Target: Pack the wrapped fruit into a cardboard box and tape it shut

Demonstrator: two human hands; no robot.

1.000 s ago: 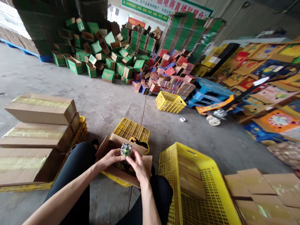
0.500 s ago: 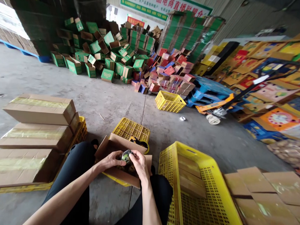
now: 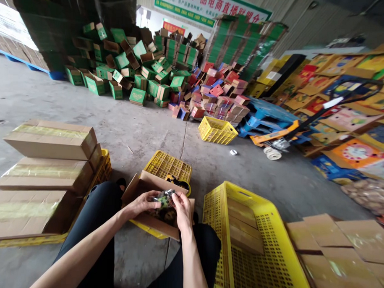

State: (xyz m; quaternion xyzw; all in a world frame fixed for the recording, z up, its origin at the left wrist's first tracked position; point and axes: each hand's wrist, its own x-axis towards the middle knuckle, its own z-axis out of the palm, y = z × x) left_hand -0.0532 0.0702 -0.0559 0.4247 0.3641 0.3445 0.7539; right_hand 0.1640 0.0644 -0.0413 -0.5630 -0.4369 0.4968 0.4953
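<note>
Left hand [image 3: 143,202], just below the centre of the frame, is half curled, thumb and fingers closed on one end of a clear plastic packet [image 3: 161,197]; the right hand [image 3: 182,206] pinches its other end between thumb and bent fingers. The packet looks crinkled and glossy, with bright green and dark patches, its finer detail too small to read. It sits over the mouth of an open carton [image 3: 156,181], whose brown walls and flaps rise close around both hands; one flap juts out just beside the right wrist. Dark-trousered legs [image 3: 93,224] flank the carton. At lower right, the rim of a large yellow crate [image 3: 256,196] runs near the right knee; at left, taped cartons [image 3: 50,141] are stacked. Beyond, grey floor [image 3: 132,129] stretches across mid-frame.
</note>
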